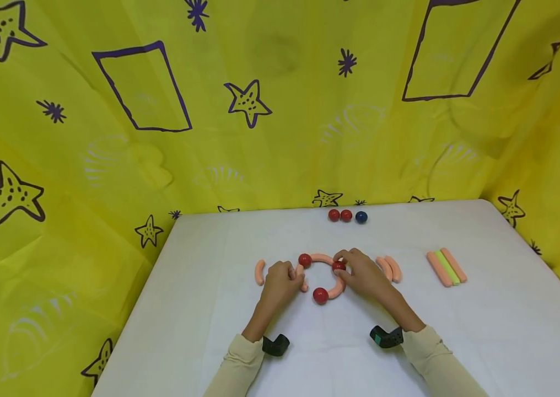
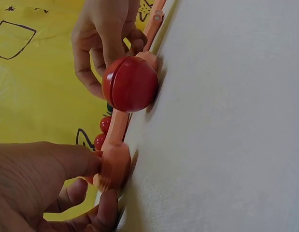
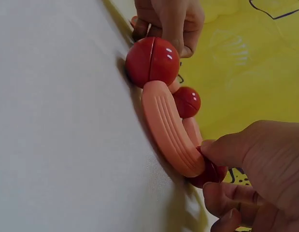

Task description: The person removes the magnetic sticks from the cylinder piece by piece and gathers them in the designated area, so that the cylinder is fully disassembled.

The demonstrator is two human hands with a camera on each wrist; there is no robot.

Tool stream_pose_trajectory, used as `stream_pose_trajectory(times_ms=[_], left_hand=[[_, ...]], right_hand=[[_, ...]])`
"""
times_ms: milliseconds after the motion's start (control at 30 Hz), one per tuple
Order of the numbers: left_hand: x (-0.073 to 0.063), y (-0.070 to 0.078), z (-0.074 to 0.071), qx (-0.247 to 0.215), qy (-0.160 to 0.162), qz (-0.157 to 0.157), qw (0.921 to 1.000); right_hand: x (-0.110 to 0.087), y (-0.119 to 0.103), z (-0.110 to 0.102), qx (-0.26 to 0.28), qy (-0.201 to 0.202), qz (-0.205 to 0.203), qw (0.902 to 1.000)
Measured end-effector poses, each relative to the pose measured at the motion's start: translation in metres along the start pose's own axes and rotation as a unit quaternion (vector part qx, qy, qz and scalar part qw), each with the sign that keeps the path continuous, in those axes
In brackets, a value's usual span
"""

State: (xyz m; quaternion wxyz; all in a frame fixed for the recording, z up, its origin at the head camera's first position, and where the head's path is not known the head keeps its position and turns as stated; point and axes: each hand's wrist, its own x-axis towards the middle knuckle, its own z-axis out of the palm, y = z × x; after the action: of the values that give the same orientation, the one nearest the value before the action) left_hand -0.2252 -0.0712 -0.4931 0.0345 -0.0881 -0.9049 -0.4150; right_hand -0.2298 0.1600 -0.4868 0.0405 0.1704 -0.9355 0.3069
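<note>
On the white table a ring of curved orange pieces and red balls lies between the two hands. My left hand [image 1: 281,281] pinches a curved orange piece [image 2: 114,166] on the ring's left side. My right hand [image 1: 363,272] pinches a red ball [image 1: 339,267] on the right side between thumb and fingers. Curved orange pieces join this ball to a far red ball [image 1: 305,260] and to a near red ball [image 1: 320,296]. In the right wrist view, the near curved orange piece [image 3: 168,128] has grooves and touches a ball at each end.
Two loose red balls [image 1: 334,215] and a blue ball [image 1: 361,217] sit at the back. One curved piece [image 1: 259,272] lies left, two curved pieces [image 1: 393,269] right. Farther right are two straight orange sticks [image 1: 440,269] with a yellow-green stick [image 1: 446,267] between. Yellow cloth [image 1: 280,149] hangs behind.
</note>
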Motion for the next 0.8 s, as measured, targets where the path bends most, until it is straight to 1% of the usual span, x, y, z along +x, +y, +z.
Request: stream_pose_trajectory(times_ms=[133, 267, 367, 433, 500, 600, 700, 800], left_hand=[[0.0, 0.0, 0.0, -0.009, -0.001, -0.005, 0.9999], [0.0, 0.0, 0.001, 0.001, 0.011, 0.0, 0.9999], [0.0, 0.001, 0.001, 0.007, 0.017, 0.001, 0.9998], [0.001, 0.001, 0.001, 0.01, 0.015, 0.003, 0.9998], [0.001, 0.001, 0.0, 0.01, 0.01, 0.001, 0.9999], [0.001, 0.001, 0.0, 0.013, 0.004, 0.004, 0.9999], [0.001, 0.0, 0.0, 0.02, 0.002, 0.009, 0.9998], [0.001, 0.0, 0.0, 0.028, -0.001, 0.015, 0.9995]], right_hand=[[-0.013, -0.005, -0.005, -0.012, -0.027, 0.011, 0.9995], [-0.024, -0.016, -0.011, -0.021, -0.062, 0.02, 0.9976], [-0.029, -0.026, -0.015, -0.026, -0.086, 0.028, 0.9955], [-0.03, -0.031, -0.018, -0.036, -0.093, 0.028, 0.9946], [-0.028, -0.034, -0.018, -0.037, -0.088, 0.036, 0.9948], [-0.018, -0.034, -0.016, -0.021, -0.062, 0.044, 0.9969], [-0.006, -0.028, -0.01, 0.016, -0.04, 0.045, 0.9981], [0.004, -0.021, -0.002, 0.056, -0.037, 0.031, 0.9972]])
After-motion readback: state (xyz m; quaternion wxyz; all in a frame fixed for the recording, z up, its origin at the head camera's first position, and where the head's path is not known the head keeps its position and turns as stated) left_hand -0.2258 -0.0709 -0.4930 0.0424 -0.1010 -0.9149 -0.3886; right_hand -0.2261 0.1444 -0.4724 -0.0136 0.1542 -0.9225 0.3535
